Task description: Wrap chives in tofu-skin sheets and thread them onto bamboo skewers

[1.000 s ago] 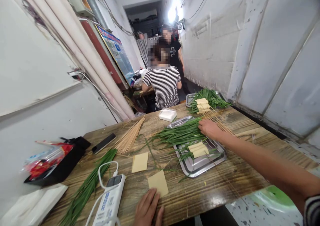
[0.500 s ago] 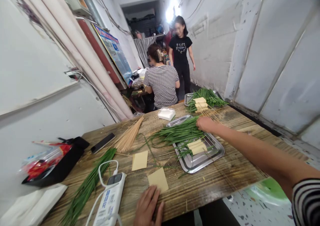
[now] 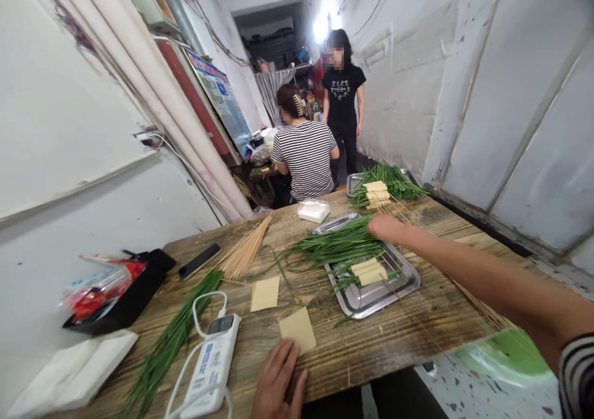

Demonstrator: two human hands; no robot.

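Observation:
My left hand [image 3: 279, 379] lies flat at the table's front, its fingertips on the near edge of a pale yellow square sheet [image 3: 298, 330] that looks like tofu skin. A second such sheet [image 3: 265, 294] lies just beyond it. At the far end of a metal tray [image 3: 403, 280], my right hand [image 3: 381, 227] reaches into a pile of long green chives [image 3: 341, 242]; its fingers are hidden, so their grip cannot be seen. Nearer in that tray sit yellow rolls [image 3: 370, 272] wrapped around chives, with thin sticks through them.
Wooden skewers [image 3: 245, 246] fan out beside a phone [image 3: 199, 261]. Left of me are a white power bank [image 3: 211, 366] with a cable, more chives [image 3: 174, 345] and a black box [image 3: 123, 295]. Another tray of chives [image 3: 392, 181] stands at the back. Two people [image 3: 304, 159] are beyond the table.
The view has shifted slightly, so most things sit a little further right. My left hand stays on the sheet. My right hand remains at the chive pile, its fingers now more hidden.

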